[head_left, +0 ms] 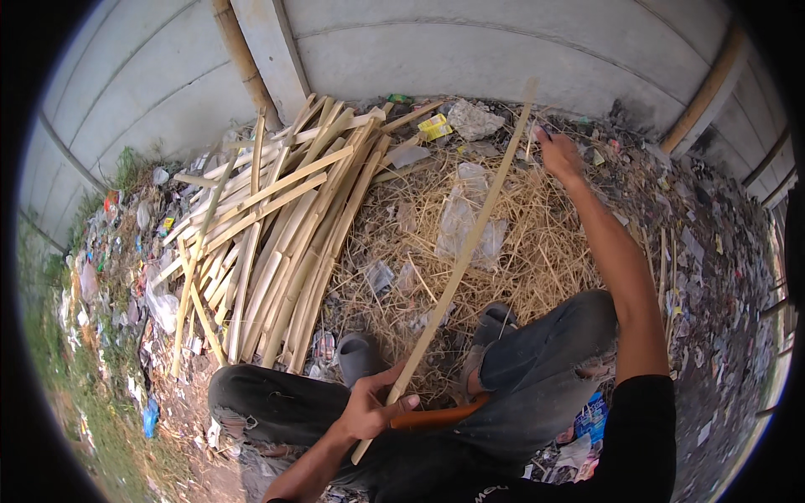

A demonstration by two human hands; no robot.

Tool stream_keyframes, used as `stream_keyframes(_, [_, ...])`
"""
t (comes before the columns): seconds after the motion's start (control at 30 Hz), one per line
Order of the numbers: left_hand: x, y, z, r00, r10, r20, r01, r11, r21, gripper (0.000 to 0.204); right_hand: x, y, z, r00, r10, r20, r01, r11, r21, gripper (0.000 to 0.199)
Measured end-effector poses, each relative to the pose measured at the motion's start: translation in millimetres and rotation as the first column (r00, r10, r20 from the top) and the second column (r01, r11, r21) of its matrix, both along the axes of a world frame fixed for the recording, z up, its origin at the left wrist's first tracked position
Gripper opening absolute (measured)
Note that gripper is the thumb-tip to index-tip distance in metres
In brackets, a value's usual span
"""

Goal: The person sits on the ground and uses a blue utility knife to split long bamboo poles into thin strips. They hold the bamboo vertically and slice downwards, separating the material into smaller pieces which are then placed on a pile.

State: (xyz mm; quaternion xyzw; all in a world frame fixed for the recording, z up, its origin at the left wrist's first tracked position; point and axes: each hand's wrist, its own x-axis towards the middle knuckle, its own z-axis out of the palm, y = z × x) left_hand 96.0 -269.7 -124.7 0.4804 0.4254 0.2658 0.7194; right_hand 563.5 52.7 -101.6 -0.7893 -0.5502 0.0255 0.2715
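- Bamboo strip, long, thin and pale, runs on a slant from lower centre of the frame up toward the upper right; its lower end pokes out just below the left hand, its upper end rises past the right hand.
- Left hand, at lower centre, is wrapped around the strip near its lower end; fingers curled over it, thumb pointing right; an orange handle lies just right of this hand, touching or very near it; whether the hand also grips it cannot be told.
- Right hand, at upper right on an outstretched arm, sits beside the strip near its upper end; fingers look bent, yet whether they pinch the strip or something small cannot be told.
- Pile of split bamboo slats fills the upper left and centre left, fanned out and overlapping; it lies well apart from both hands.
- Heap of dry straw-like shavings spreads through the centre, under the strip; a crumpled clear plastic sheet rests on it.
- Two grey sandals show at lower centre, on the shavings, above knees in torn dark trousers.
- Grey panelled wall curves across the top; litter covers the ground at the left and right edges.
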Motion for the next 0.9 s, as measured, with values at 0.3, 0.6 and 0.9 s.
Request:
stream_keyframes(0.3, [-23, -28, -9, 0.997, -0.062, 0.048, 0.058, 0.996, 0.071, 0.066, 16, -4, -28, 0.873, 0.128, -0.47, -0.028, 0.976, 0.214, 0.077])
stream_keyframes(0.6, [-29, -19, 4, 0.976, 0.001, 0.218, -0.05, 0.974, 0.22, 0.058, -125, -56, 77, -0.116, 0.489, -0.865, -0.308, 0.81, 0.499, 0.077])
stream_keyframes(0.9, [-16, 14, 37, 0.984, 0.004, 0.178, -0.025, 0.993, 0.117, 0.065, -198, -120, 79, -0.264, 0.334, -0.905, -0.425, 0.802, 0.42, 0.043])
